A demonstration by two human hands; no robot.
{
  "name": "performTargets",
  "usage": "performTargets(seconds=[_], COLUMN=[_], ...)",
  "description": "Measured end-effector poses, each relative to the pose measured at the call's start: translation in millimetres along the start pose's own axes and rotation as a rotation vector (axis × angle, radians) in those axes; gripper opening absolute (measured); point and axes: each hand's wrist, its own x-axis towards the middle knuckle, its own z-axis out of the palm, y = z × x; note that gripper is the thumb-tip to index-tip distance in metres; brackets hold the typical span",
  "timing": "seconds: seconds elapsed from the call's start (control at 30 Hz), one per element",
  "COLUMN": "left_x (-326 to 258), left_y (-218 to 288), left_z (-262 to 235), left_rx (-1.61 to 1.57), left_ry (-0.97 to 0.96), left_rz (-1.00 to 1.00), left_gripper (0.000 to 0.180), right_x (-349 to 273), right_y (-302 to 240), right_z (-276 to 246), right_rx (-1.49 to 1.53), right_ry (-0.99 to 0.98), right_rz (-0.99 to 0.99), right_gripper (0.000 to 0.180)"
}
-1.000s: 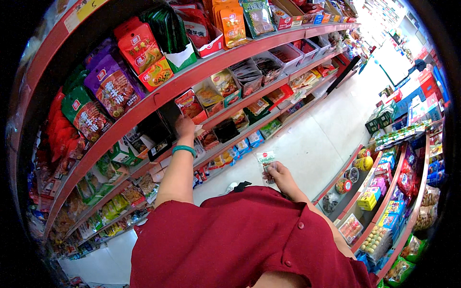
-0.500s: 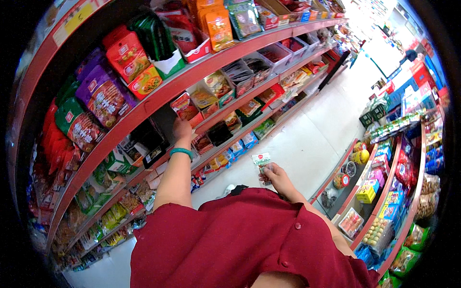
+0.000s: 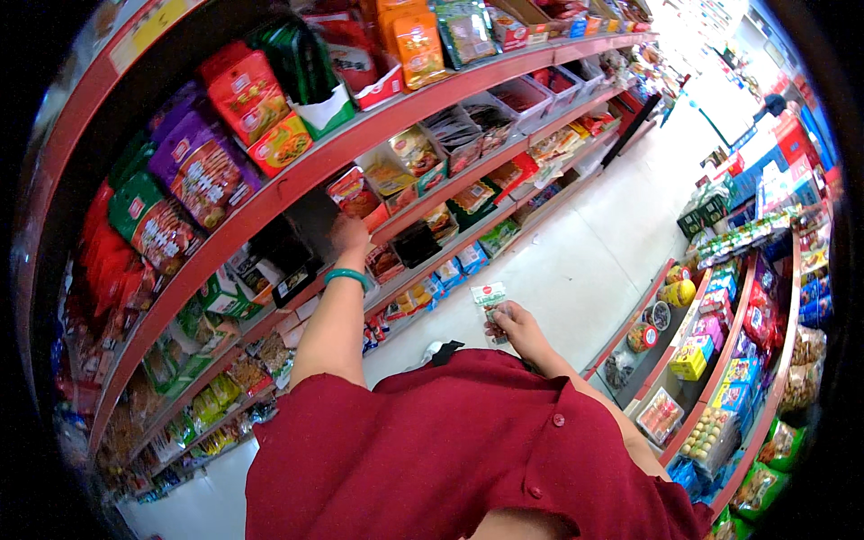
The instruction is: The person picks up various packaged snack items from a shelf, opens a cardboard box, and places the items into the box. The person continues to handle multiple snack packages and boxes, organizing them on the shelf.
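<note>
Small white-green packet (image 3: pixel 489 297) with red mark, upright, held low over aisle floor. Red snack pack (image 3: pixel 353 193) on middle shelf, tilted, at shelf's front edge.

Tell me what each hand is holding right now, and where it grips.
The right hand pinches a small green-and-white packet by its lower end. The left hand reaches to a red snack packet on the shelf; whether it grips cannot be told.

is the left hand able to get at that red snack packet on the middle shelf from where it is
Probably yes. The left hand is already raised to the shelf, its fingers right at the red snack packet, and nothing stands between them. The right hand is lower down, holding a small green and white packet.
</note>
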Motion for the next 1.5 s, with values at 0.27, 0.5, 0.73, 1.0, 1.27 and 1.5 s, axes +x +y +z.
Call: performTargets(seconds=[0.27, 0.5, 0.73, 1.0, 1.27, 1.5], left_x=[-16, -28, -107, -223, -243, -259], left_y=[27, 28, 30, 104, 124, 152], left_z=[-5, -25, -38, -70, -66, -48], left_rx=[-0.069, -0.118, -0.586, -1.033, -1.114, -1.21], left_ry=[0.017, 0.043, 0.182, -0.894, -0.918, -0.95], left_rz=[-0.072, -0.141, 0.214, 0.122, -0.065, -0.067], left_gripper=[0.049, 0.049, 0.033, 0.022, 0.02, 0.019], right_x=[-5, -9, -4, 7, -5, -27], right_y=[5, -8, -13, -31, -14, -14], right_z=[-6, 4, 2, 12, -6, -32], right_rx=[-0.03, -0.023, -0.02, 0.045, -0.045, -0.007], right_ry=[0.012, -0.016, -0.046, -0.058, -0.052, -0.086], right_rz=[0.016, 0.025, -0.04, -0.263, -0.248, -0.187], right_gripper=[0.022, 0.022, 0.022, 0.02, 0.016, 0.022])
